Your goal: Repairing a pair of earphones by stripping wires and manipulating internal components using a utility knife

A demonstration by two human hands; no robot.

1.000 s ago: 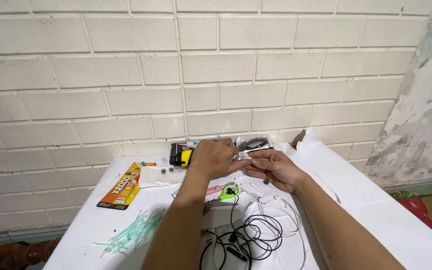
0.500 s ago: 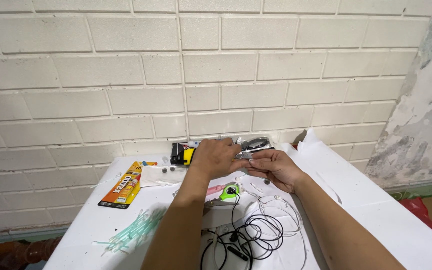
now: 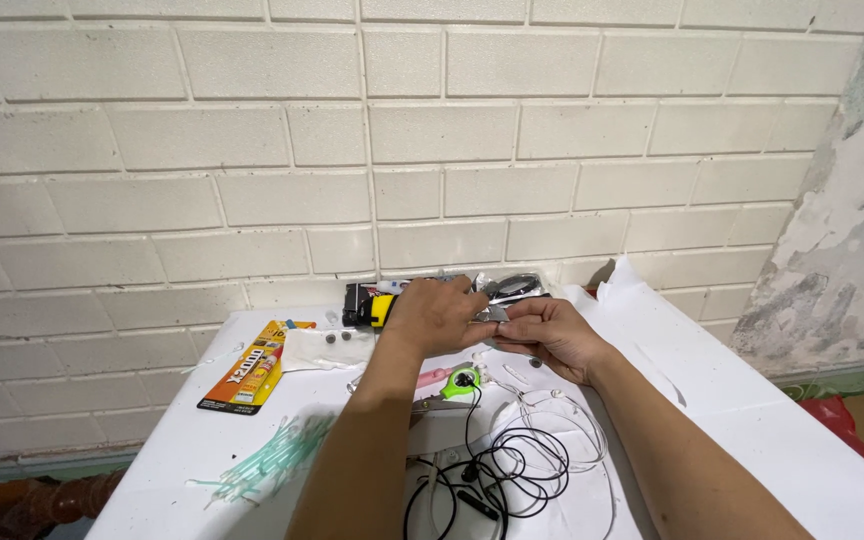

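White table [image 3: 752, 440] fills the lower frame, its far edge against the brick wall [image 3: 252, 150], with bare surface at lower right. At centre, left hand [image 3: 437, 315] and right hand [image 3: 542, 335] both pinch a small silvery object [image 3: 492, 314], possibly metal. Below lie black coiled wires [image 3: 497, 470]; an orange blister pack [image 3: 250, 368] lies centre-left.

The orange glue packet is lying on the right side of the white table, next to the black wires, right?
Not quite. The head view shows the orange glue packet lying on the left side of the white table, apart from the black wires, which sit near the middle by the arms.
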